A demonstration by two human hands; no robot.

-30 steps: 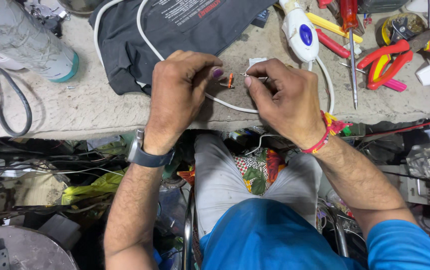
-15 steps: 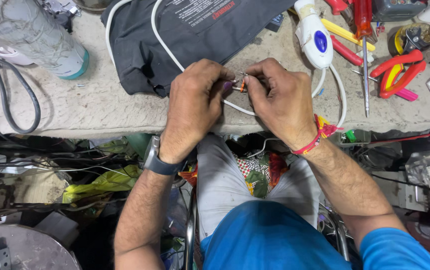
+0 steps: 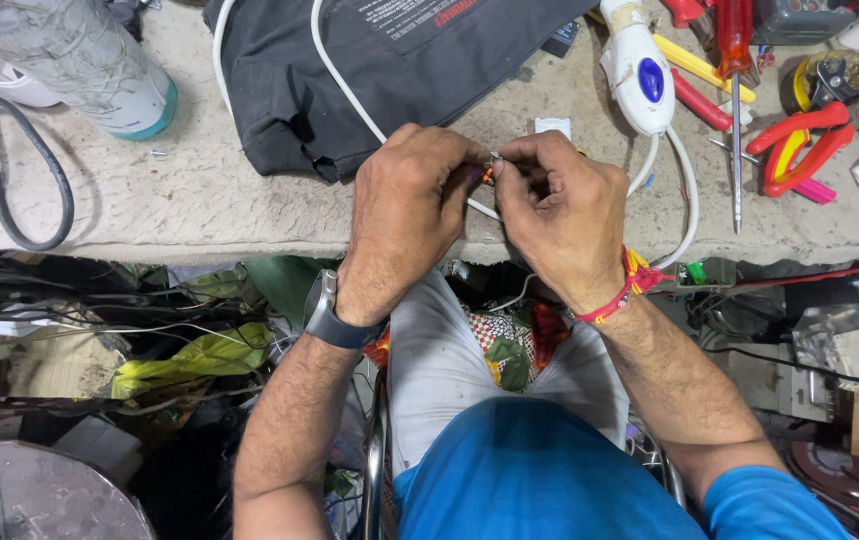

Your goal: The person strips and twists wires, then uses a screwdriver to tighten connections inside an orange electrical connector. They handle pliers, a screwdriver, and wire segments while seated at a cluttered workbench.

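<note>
While both hands meet above the surface (image 3: 199,205), the left hand (image 3: 411,205) and right hand (image 3: 559,205) pinch a small orange-tipped wire end (image 3: 489,172) between their fingertips, white cable (image 3: 684,200) trailing rightward.

Dark cloth bag (image 3: 389,60): lies at the table's (image 3: 199,200) far edge.
Printed label (image 3: 404,15): on the bag, white and red lettering.

I'm seeing a tiny orange-red piece (image 3: 487,175) pinched between the fingertips of both hands, mostly hidden, just above the workbench edge. A thin white cable (image 3: 349,90) runs to it from under the fingers, curving back across the dark cloth.
</note>
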